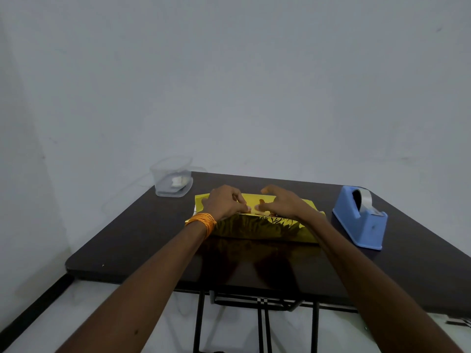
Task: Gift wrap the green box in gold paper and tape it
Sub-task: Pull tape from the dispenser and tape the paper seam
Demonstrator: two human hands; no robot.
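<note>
Surface edges: the dark surface point(142, 238) has rounded corners; its far edge runs close to the pale wall point(254, 85) and its near edge passes under both forearms
Open room: a glossy bare stretch lies between the parcel and the near edge, with more bare surface to the left of the parcel
Gold paper: the gold paper point(254, 228) is folded up over a low oblong shape at mid-surface, nearer the far edge, crinkled on the side facing me
Neighbours: a clear tub point(170, 179) stands at the far left corner, apart from the paper; a blue tape dispenser point(362, 220) stands just right of the parcel, not touching it
Left grip: the left grip point(225, 201) sits on top of the parcel, fingers curled – their tips pinch the paper at the top near edge; orange bangles point(202, 221) ring the wrist
Right grip: the right grip point(283, 201) is spread wide, fingers splayed, thumb and heel down on the paper beside the left fingertips, one finger lifted – it clasps nothing
Hidden: the green box is under the paper and does not show; what lies in the tub is a pale blur
Cut off: the surface's right side runs out of view, and its black legs point(198, 322) are cropped at the bottom
</note>
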